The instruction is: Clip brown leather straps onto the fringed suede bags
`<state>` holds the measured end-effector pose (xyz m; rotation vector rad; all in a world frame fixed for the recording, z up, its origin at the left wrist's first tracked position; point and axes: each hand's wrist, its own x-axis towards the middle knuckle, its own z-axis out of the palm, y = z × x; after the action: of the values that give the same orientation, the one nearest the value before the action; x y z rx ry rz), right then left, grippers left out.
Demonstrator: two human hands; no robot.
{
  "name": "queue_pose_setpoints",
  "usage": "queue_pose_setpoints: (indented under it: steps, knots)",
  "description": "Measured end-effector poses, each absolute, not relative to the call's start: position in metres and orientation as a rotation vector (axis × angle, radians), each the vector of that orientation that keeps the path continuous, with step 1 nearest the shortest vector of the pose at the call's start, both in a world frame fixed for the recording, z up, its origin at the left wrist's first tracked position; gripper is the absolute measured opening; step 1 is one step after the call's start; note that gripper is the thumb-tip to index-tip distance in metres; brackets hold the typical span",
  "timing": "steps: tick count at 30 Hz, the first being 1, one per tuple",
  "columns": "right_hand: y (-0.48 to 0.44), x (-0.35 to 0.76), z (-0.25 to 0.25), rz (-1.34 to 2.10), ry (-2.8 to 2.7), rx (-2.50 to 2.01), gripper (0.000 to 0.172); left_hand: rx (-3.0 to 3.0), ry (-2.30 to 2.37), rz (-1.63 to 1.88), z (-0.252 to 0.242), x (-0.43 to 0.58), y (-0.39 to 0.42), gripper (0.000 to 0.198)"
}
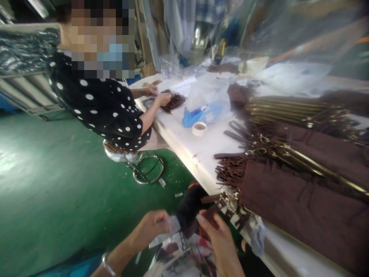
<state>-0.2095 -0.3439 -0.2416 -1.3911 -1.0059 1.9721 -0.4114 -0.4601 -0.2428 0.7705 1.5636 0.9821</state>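
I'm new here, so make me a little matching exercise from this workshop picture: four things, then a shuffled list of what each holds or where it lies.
Things
1. The camera wearer's bare left hand
2. The camera wearer's bare right hand
3. White ring-shaped roll
4. Large dark brown fringed piece

Holding or place
A. On the white tabletop, close to crumpled blue plastic
B. Holding a dark brown flat strap
C. At the right of the picture
D. Pinching a whitish, see-through piece

Right pairs: 1-D, 2-B, 3-A, 4-C
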Motion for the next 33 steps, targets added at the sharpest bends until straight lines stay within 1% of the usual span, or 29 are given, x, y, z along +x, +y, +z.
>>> queue_pose_setpoints:
  steps: [5,11,15,19,26,29,33]
  knots:
    - [-0.353,-0.212,-0.235,2.035,-0.901,-1.381,0.042,0.775,1.615,0.957,-0.251,-0.415,-0.461,0.034]
    - [-0.365,-0.219,-0.239,2.207,-0.875,-1.248,0.046,0.856,1.722,0.915,-0.242,-0.406,-0.452,0.024]
    - [-0.371,-0.221,-0.239,2.141,-1.009,-1.204,0.044,0.868,1.794,0.934,-0.237,-0.399,-0.445,0.021]
    - [-0.373,-0.217,-0.236,2.040,-1.123,-1.179,0.038,0.885,1.797,0.930,-0.230,-0.393,-0.440,0.019]
    - [-0.377,-0.219,-0.242,1.989,-1.105,-1.335,0.034,0.892,1.632,0.903,-0.217,-0.386,-0.437,0.027]
    - [-0.376,-0.221,-0.240,1.950,-1.104,-1.310,0.034,0.818,1.543,0.948,-0.222,-0.386,-0.439,0.029]
    - [-0.375,-0.221,-0.235,1.969,-1.074,-1.296,0.032,0.619,1.466,1.013,-0.234,-0.386,-0.441,0.040]
